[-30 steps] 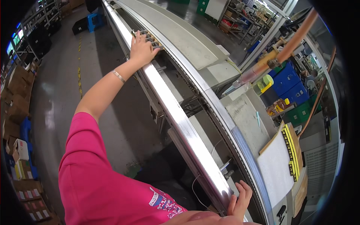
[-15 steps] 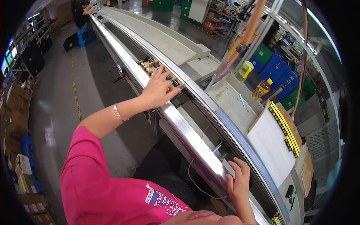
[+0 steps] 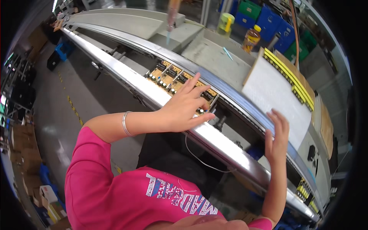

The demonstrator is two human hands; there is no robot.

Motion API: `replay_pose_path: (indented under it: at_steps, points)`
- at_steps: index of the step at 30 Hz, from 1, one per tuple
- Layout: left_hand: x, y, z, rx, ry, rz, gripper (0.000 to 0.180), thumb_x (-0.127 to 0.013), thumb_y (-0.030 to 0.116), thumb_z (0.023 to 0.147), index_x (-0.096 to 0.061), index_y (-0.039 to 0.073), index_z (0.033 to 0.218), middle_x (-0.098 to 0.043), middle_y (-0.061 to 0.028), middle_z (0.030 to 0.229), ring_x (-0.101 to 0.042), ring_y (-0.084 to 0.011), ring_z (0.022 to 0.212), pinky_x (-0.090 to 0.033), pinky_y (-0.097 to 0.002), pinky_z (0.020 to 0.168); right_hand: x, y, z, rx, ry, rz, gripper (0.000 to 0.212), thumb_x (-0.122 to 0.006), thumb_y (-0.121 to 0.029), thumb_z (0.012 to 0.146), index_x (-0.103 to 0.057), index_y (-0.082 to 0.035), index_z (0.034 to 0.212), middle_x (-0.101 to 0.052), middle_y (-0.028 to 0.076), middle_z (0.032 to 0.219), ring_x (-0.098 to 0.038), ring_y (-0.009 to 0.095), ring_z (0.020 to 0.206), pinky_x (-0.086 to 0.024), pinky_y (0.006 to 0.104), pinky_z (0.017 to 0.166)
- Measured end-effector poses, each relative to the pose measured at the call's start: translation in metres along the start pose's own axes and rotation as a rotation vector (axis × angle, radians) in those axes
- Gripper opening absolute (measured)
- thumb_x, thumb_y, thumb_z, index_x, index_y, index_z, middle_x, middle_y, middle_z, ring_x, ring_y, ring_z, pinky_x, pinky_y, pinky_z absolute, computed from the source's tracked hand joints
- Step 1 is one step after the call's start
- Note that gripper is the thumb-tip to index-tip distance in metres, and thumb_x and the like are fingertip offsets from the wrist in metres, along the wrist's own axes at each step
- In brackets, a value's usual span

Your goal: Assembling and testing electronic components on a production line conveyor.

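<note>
A tan circuit board panel [image 3: 163, 75] with black, silver and white-topped parts sits between the two metal rails of the conveyor. My left hand [image 3: 186, 106] rests over its right end with the fingers spread, hiding part of the panel. The thumb points right, across the near rail [image 3: 222, 142]. Whether the fingertips press on the board, I cannot tell. Farther right, my right hand [image 3: 278, 134] is raised beside the far rail [image 3: 239, 97], its fingers stretched upward and nothing in them.
Beyond the far rail lies a white sheet [image 3: 281, 99] with yellow-and-black strips [image 3: 285, 73] along its edge. A grey tray [image 3: 211, 51] holds a light blue pen [image 3: 227, 53]. A drink bottle [image 3: 251, 39] and a yellow-green jug [image 3: 225, 25] stand behind it. More boards [image 3: 304, 189] lie at the lower right.
The board panel and my left hand have moved right along the conveyor. My right hand has shifted up and to the right, toward the far rail. The whole view has turned somewhat.
</note>
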State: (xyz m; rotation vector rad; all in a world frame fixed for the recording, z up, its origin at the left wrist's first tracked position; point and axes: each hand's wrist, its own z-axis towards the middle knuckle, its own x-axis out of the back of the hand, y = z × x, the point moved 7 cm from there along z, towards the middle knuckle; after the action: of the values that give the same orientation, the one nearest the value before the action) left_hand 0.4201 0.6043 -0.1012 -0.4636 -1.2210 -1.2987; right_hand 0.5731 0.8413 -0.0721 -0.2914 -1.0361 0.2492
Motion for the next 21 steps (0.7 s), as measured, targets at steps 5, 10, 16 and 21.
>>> replay_pose_path:
  at_steps: [5, 10, 16, 21]
  points:
    - [-0.04, 0.053, 0.023, -0.128, -0.071, -0.116, 0.03, -0.065, 0.037, 0.098, -0.067, 0.007, 0.103, -0.046, -0.0188, 0.152, -0.012, -0.0478, 0.155, -0.022, -0.0562, 0.122, 0.044, 0.074, 0.004, -0.051, 0.209, -0.133, 0.033, -0.053, -0.022, 0.102, -0.06, -0.006, 0.13, -0.059, 0.013, 0.133, -0.054, 0.031, 0.124, -0.043, 0.0392, 0.105]
    - [-0.078, 0.097, 0.035, -0.244, -0.134, -0.11, 0.033, -0.067, 0.036, 0.096, -0.066, 0.006, 0.109, -0.045, -0.0189, 0.153, -0.012, -0.0478, 0.155, -0.023, -0.0553, 0.123, 0.083, 0.182, -0.008, -0.3, 0.436, -0.209, 0.036, -0.057, -0.023, 0.102, -0.059, -0.003, 0.132, -0.062, 0.014, 0.128, -0.057, 0.031, 0.121, -0.045, 0.0383, 0.101]
    - [-0.098, 0.135, 0.054, -0.39, -0.177, -0.105, 0.038, -0.067, 0.037, 0.096, -0.063, 0.006, 0.118, -0.046, -0.0184, 0.152, -0.017, -0.0483, 0.154, -0.026, -0.0549, 0.122, 0.076, 0.254, -0.009, -0.422, 0.418, -0.115, 0.044, -0.062, -0.017, 0.096, -0.056, -0.007, 0.139, -0.058, 0.014, 0.133, -0.059, 0.03, 0.115, -0.049, 0.0374, 0.097]
    - [-0.082, 0.15, 0.113, -0.503, 0.012, -0.038, 0.047, -0.068, 0.037, 0.095, -0.058, 0.006, 0.129, -0.051, -0.0152, 0.147, -0.035, -0.0409, 0.147, -0.035, -0.0513, 0.117, 0.057, 0.235, 0.014, -0.289, 0.364, -0.147, 0.044, -0.063, -0.014, 0.095, -0.058, -0.007, 0.137, -0.057, 0.015, 0.133, -0.059, 0.029, 0.115, -0.05, 0.0366, 0.096]
